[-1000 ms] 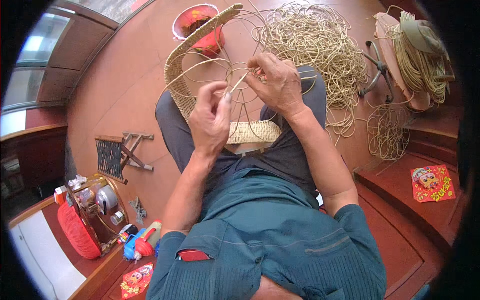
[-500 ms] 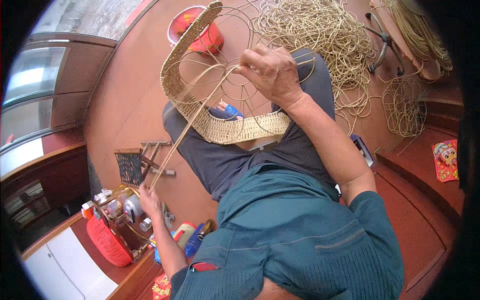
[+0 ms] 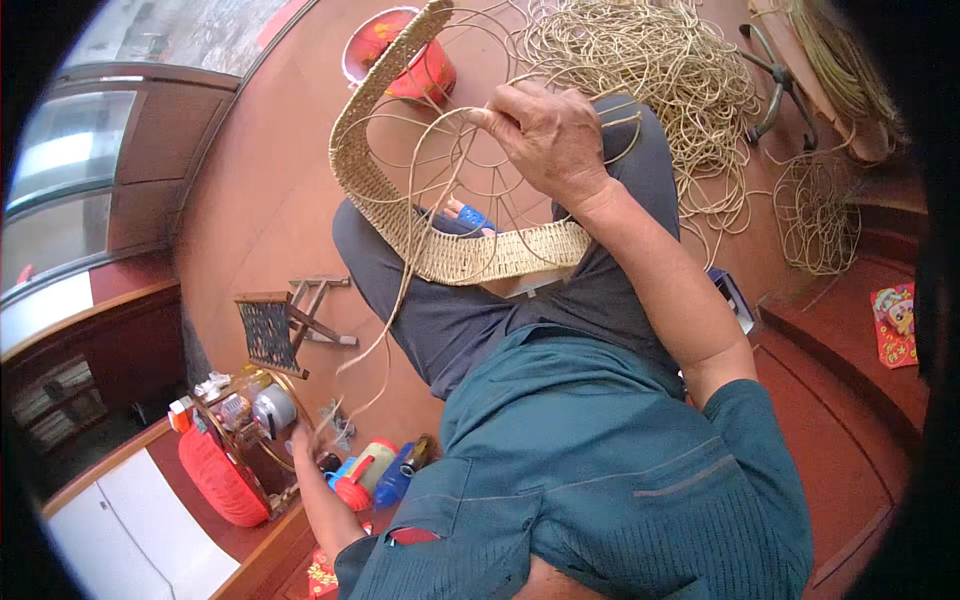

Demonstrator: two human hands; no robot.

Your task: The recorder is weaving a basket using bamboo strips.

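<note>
right hand (image 3: 548, 140) pinching pale cane strands at the half-woven straw-coloured basket frame (image 3: 440, 240) resting on the lap, steadying it | left hand (image 3: 302, 440) flung out low-left, closed on 1 long strand (image 3: 385, 330), keeping it taut

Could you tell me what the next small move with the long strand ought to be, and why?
Probably bring the left hand back toward the woven frame for the next pass. That hand is stretched far out to the side, pulling the strand taut, while the right hand pinches it at the wire loops.
</note>
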